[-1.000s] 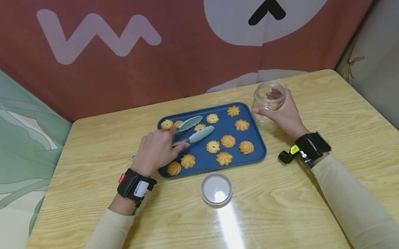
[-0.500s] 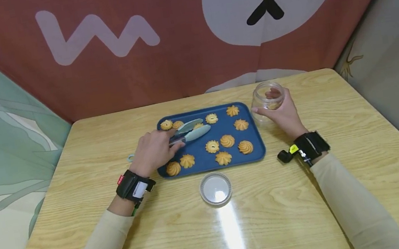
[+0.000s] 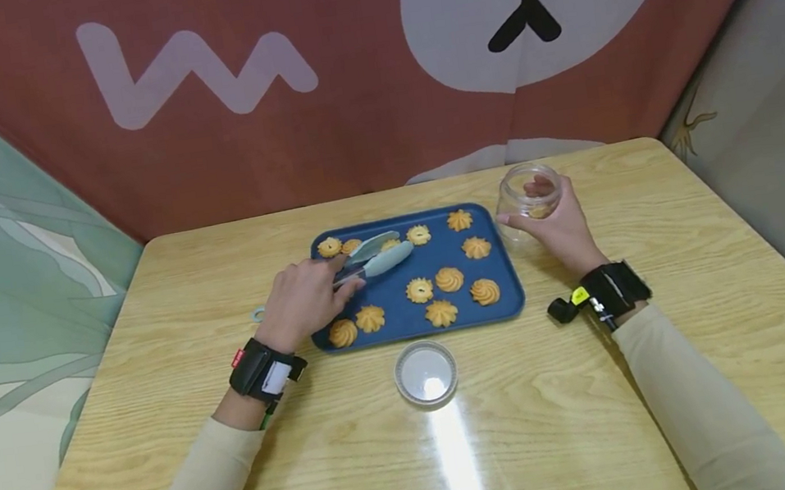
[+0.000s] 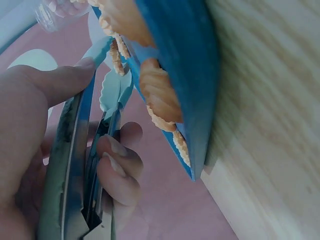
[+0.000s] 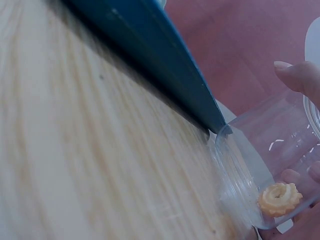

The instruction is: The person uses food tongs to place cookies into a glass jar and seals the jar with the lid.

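Note:
My left hand [image 3: 301, 300] grips metal tongs [image 3: 390, 258] with light blue scalloped tips, low over the blue tray [image 3: 392, 288]. The tips stand on either side of a cookie [image 3: 390, 244], partly hidden by the upper tip; whether they touch it I cannot tell. In the left wrist view, the thumb [image 4: 70, 80] lies along one tong arm and curled fingers [image 4: 120, 170] press the other. At the tray's right end, my right hand [image 3: 569, 226] grips a clear open jar [image 3: 515, 200]. One ring-shaped cookie [image 5: 280, 199] lies inside it, as the right wrist view shows.
Several piped cookies [image 3: 449, 279] are spread over the tray. A clear round lid [image 3: 425, 373] lies on the wooden table [image 3: 535, 425] in front of the tray. Behind the table hangs a reddish-brown printed cloth [image 3: 364, 141].
The tongs' tips have come closer together and shifted slightly left around the cookie. My right hand and the jar stay where they were.

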Motion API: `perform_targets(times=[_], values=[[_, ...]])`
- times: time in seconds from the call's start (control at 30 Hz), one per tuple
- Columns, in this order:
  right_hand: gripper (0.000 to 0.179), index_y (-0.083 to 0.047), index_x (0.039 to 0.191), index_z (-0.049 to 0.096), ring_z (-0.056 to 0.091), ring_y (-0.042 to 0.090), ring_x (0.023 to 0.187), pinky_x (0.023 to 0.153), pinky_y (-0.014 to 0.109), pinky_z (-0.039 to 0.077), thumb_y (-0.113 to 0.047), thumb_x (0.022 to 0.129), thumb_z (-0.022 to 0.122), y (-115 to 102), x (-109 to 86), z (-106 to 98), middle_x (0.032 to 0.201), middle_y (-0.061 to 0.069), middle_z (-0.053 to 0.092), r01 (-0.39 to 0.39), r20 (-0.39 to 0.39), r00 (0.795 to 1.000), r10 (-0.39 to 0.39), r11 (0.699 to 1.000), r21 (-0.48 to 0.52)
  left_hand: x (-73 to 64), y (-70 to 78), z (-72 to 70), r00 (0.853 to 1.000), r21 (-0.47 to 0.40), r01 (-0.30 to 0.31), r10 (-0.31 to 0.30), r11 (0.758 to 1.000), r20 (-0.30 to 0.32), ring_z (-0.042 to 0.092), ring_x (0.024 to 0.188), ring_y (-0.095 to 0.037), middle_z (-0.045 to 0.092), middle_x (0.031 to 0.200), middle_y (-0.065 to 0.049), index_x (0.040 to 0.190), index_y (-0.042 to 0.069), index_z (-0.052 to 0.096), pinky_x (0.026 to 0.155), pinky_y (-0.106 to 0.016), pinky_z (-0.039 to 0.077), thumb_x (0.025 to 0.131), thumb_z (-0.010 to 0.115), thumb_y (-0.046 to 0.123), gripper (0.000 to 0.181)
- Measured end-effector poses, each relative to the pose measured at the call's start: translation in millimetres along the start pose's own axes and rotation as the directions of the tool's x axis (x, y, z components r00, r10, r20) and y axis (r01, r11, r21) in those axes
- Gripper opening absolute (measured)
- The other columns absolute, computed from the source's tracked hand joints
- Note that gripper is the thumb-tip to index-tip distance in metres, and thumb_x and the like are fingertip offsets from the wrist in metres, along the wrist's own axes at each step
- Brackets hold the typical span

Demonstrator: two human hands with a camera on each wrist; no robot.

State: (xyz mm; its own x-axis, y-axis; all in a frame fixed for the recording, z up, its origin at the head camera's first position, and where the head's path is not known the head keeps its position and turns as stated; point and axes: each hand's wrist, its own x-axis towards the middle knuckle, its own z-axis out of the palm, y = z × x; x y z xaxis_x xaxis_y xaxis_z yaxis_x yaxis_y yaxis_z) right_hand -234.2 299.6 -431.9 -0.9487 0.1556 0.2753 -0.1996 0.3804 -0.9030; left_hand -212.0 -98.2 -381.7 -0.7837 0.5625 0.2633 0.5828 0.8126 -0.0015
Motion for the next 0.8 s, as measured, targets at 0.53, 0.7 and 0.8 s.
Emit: perform_targets(times=[0.53, 0.7, 0.8], values=[[0.087, -0.021, 0.139, 0.029, 0.041, 0.017, 0.116, 0.090, 0.045, 0.035, -0.035, 0.072, 0.082, -0.9, -0.8, 0.3, 0.130, 0.010, 0.044, 0.016, -0.004, 1.000, -0.016, 1.000, 0.009, 4.5, 8.9, -8.4, 1.000, -0.026, -0.002, 0.001, 1.000, -0.029, 0.037, 0.034, -0.014, 0.034, 0.046, 0.001, 0.123, 0.011, 0.061, 0.033, -0.029, 0.026, 0.088, 0.061, 0.048, 0.051], [0.087, -0.022, 0.140, 0.028, 0.041, 0.018, 0.116, 0.091, 0.047, 0.033, -0.035, 0.073, 0.081, -0.4, -0.4, -0.4, 0.131, 0.010, 0.043, 0.014, -0.002, 1.000, -0.014, 1.000, -0.002, 8.1, 11.1, -9.4, 0.999, -0.029, -0.013, 0.012, 1.000, -0.034, 0.037, 0.036, -0.015, 0.032, 0.049, 0.001, 0.121, 0.010, 0.062, 0.034, -0.029, 0.024, 0.088, 0.061, 0.048, 0.051], [0.087, -0.020, 0.140, 0.028, 0.041, 0.018, 0.116, 0.091, 0.046, 0.034, -0.035, 0.073, 0.081, -0.2, -0.8, -0.3, 0.131, 0.010, 0.043, 0.012, -0.002, 1.000, -0.012, 1.000, -0.002, 11.2, 11.9, -10.7, 0.999, -0.019, -0.031, 0.030, 0.999, -0.045, 0.037, 0.036, -0.015, 0.032, 0.049, 0.001, 0.118, 0.009, 0.063, 0.034, -0.029, 0.024, 0.088, 0.061, 0.048, 0.049]])
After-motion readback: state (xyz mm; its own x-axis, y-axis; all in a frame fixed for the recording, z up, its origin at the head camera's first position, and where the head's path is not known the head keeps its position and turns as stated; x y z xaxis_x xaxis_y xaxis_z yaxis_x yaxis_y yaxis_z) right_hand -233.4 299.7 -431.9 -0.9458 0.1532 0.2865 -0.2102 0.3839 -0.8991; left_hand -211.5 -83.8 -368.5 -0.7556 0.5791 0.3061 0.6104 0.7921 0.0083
